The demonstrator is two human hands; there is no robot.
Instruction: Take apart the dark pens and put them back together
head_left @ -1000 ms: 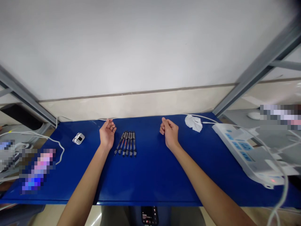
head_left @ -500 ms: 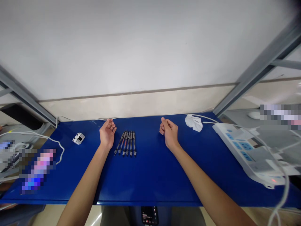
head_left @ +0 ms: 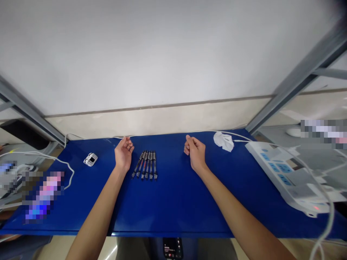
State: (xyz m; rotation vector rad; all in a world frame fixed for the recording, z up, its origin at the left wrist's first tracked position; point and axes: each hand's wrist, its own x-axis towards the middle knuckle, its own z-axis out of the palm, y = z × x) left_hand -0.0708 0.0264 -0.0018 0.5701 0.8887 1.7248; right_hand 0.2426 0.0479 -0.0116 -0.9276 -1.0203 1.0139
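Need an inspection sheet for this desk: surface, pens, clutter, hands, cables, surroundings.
Surface: blue tabletop, glossy.
Job's things: six pens in a slightly fanned row, just right of the left hand.
Clutter: crumpled white tissue; small white item; power strip; pixelated item, unidentifiable.
Left hand: fingers half curled, nothing seen in it.
Right hand: fingers curled, nothing seen in it.
Cables: white cable along the back edge; left cable; thicker cable by the power strip.
Surroundings: pale wall; grey metal posts both sides; phone below the front edge.
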